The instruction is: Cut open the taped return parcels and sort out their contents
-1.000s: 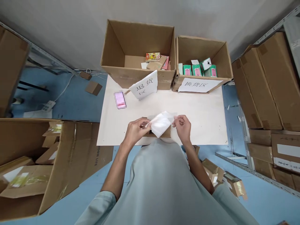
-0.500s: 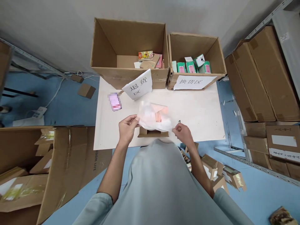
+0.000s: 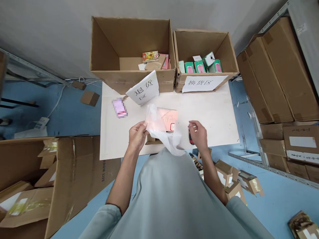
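Translucent plastic bag hangs pinched in my left hand at the table's near edge, its loose tail drooping toward me; a pink packet shows inside, long axis roughly left-right. My right hand — just apart — curls around a small dark object. Bare tabletop lies beyond — then two open boxes at the far edge.
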Action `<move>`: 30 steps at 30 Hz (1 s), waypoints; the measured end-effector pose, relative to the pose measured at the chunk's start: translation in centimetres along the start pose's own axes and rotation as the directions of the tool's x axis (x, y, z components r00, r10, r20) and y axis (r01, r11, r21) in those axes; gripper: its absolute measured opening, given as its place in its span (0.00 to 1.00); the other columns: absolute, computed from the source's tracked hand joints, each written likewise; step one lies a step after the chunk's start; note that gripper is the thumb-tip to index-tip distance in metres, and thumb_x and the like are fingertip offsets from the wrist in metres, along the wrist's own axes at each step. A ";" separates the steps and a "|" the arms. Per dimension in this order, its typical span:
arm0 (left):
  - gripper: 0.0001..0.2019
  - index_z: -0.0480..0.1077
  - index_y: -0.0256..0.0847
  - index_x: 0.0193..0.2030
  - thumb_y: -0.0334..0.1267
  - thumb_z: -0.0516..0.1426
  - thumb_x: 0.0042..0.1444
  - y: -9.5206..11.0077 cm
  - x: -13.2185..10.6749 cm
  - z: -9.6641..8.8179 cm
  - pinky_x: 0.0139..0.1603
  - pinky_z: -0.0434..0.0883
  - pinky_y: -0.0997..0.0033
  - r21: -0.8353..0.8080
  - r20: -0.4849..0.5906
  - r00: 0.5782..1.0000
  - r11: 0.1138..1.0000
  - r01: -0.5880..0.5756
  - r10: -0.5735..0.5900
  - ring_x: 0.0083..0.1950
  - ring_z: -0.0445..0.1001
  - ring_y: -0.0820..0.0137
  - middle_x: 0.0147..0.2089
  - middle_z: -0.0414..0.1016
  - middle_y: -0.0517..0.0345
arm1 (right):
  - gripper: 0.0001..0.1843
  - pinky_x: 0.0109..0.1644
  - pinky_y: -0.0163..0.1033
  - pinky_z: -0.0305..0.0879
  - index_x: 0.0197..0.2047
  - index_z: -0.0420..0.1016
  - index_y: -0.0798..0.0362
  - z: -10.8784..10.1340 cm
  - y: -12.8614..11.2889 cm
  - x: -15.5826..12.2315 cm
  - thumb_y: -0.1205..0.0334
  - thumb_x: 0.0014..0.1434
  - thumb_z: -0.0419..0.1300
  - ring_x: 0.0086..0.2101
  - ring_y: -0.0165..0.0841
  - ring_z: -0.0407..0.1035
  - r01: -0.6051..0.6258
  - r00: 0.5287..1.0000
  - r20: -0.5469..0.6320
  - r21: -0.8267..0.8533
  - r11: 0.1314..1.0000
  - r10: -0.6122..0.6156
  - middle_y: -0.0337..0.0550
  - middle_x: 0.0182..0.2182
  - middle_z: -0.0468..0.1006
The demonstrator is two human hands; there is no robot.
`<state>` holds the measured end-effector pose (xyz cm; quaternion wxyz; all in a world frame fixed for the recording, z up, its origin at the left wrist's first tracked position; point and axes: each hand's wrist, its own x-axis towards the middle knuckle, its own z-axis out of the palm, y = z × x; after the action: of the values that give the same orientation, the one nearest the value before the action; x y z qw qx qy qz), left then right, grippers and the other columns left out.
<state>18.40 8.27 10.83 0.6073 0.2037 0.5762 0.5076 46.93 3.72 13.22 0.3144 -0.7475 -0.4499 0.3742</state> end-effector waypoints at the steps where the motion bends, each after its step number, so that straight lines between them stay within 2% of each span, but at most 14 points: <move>1: 0.29 0.83 0.37 0.35 0.57 0.82 0.35 0.0 0.0 0.0 0.32 0.74 0.74 0.010 0.009 1.000 1.000 0.005 -0.005 0.31 0.76 0.73 0.33 0.82 0.55 | 0.21 0.46 0.45 0.73 0.54 0.83 0.49 -0.2 -0.5 0.4 0.43 0.71 0.62 0.38 0.39 0.79 0.029 0.998 -0.048 0.045 0.999 -0.027 0.49 0.48 0.90; 3: 0.30 0.83 0.37 0.35 0.58 0.83 0.34 -0.1 -0.2 0.1 0.34 0.77 0.73 0.033 0.034 0.999 0.999 0.016 -0.018 0.32 0.76 0.73 0.32 0.82 0.56 | 0.28 0.45 0.45 0.73 0.53 0.85 0.51 -0.1 -1.3 1.1 0.35 0.65 0.69 0.37 0.39 0.78 0.047 0.999 -0.019 0.134 0.990 -0.045 0.50 0.48 0.89; 7: 0.33 0.85 0.37 0.36 0.61 0.83 0.32 0.0 -0.4 0.2 0.34 0.77 0.72 0.097 0.088 0.995 0.994 0.040 -0.049 0.32 0.76 0.72 0.33 0.82 0.56 | 0.31 0.41 0.42 0.71 0.37 0.83 0.50 1.5 -1.9 1.9 0.28 0.53 0.77 0.33 0.36 0.73 -0.030 0.986 0.161 0.354 0.935 -0.029 0.43 0.35 0.85; 9: 0.35 0.85 0.37 0.37 0.63 0.83 0.31 0.0 -0.4 0.2 0.33 0.76 0.72 0.140 0.079 0.996 0.989 0.034 -0.046 0.32 0.76 0.72 0.34 0.83 0.54 | 0.31 0.40 0.41 0.69 0.31 0.79 0.49 2.0 -1.7 2.1 0.28 0.52 0.78 0.33 0.34 0.72 -0.034 0.984 0.173 0.407 0.913 -0.040 0.40 0.31 0.81; 12: 0.35 0.86 0.38 0.39 0.63 0.83 0.32 0.2 -0.5 0.1 0.33 0.76 0.71 0.231 0.037 0.999 0.973 -0.013 0.004 0.31 0.74 0.73 0.35 0.83 0.55 | 0.28 0.42 0.40 0.68 0.30 0.79 0.49 1.9 -1.4 2.1 0.33 0.54 0.78 0.34 0.34 0.71 -0.012 0.981 0.182 0.420 0.907 -0.071 0.38 0.31 0.80; 15: 0.33 0.86 0.39 0.40 0.64 0.81 0.38 0.4 -0.5 -0.1 0.38 0.80 0.67 0.318 0.011 0.995 0.943 -0.097 0.098 0.35 0.79 0.68 0.38 0.86 0.52 | 0.24 0.46 0.41 0.70 0.32 0.82 0.49 1.1 -1.0 2.0 0.37 0.56 0.77 0.36 0.35 0.74 0.009 0.987 0.138 0.447 0.895 -0.079 0.39 0.33 0.83; 19: 0.28 0.86 0.39 0.43 0.62 0.76 0.49 0.8 -0.3 -1.0 0.44 0.84 0.61 0.415 0.011 0.974 0.885 -0.212 0.228 0.39 0.83 0.62 0.39 0.87 0.51 | 0.22 0.43 0.41 0.70 0.34 0.83 0.48 -1.2 -0.2 2.2 0.39 0.54 0.78 0.35 0.35 0.72 0.049 0.997 -0.073 0.452 0.890 -0.018 0.39 0.32 0.82; 21: 0.24 0.85 0.40 0.43 0.59 0.74 0.52 0.7 -0.1 -1.6 0.43 0.84 0.62 0.496 0.048 0.965 0.832 -0.248 0.260 0.39 0.84 0.62 0.39 0.87 0.51 | 0.22 0.38 0.39 0.67 0.33 0.82 0.48 -2.7 0.0 2.3 0.39 0.53 0.79 0.32 0.33 0.69 0.067 0.986 -0.169 0.460 0.885 0.013 0.37 0.29 0.79; 24: 0.19 0.84 0.42 0.45 0.56 0.69 0.58 0.3 0.1 -2.6 0.46 0.84 0.62 0.623 0.152 0.948 0.718 -0.312 0.280 0.46 0.87 0.58 0.46 0.89 0.50 | 0.25 0.32 0.37 0.59 0.34 0.81 0.48 -4.5 0.0 2.1 0.37 0.54 0.80 0.29 0.30 0.63 0.097 0.970 -0.243 0.477 0.874 0.025 0.35 0.27 0.75; 27: 0.15 0.85 0.45 0.47 0.52 0.63 0.64 -0.3 0.0 -3.1 0.55 0.85 0.58 0.723 0.311 0.921 0.572 -0.388 0.232 0.52 0.87 0.56 0.52 0.89 0.50 | 0.27 0.29 0.36 0.55 0.34 0.82 0.49 -5.3 -0.7 1.8 0.34 0.54 0.81 0.27 0.29 0.59 0.101 0.972 -0.235 0.501 0.859 0.023 0.35 0.26 0.73; 30: 0.13 0.86 0.48 0.46 0.48 0.62 0.63 -0.3 -0.2 -3.0 0.57 0.82 0.54 0.806 0.408 0.906 0.421 -0.416 0.114 0.53 0.87 0.54 0.55 0.89 0.52 | 0.28 0.28 0.36 0.53 0.34 0.82 0.49 -5.0 -1.7 1.4 0.34 0.53 0.82 0.26 0.28 0.57 0.089 0.983 -0.184 0.536 0.840 0.013 0.34 0.25 0.73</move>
<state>15.83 6.97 9.95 0.4029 0.6478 0.6174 0.1922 50.81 5.05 16.81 0.5595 -0.6499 -0.3102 0.4103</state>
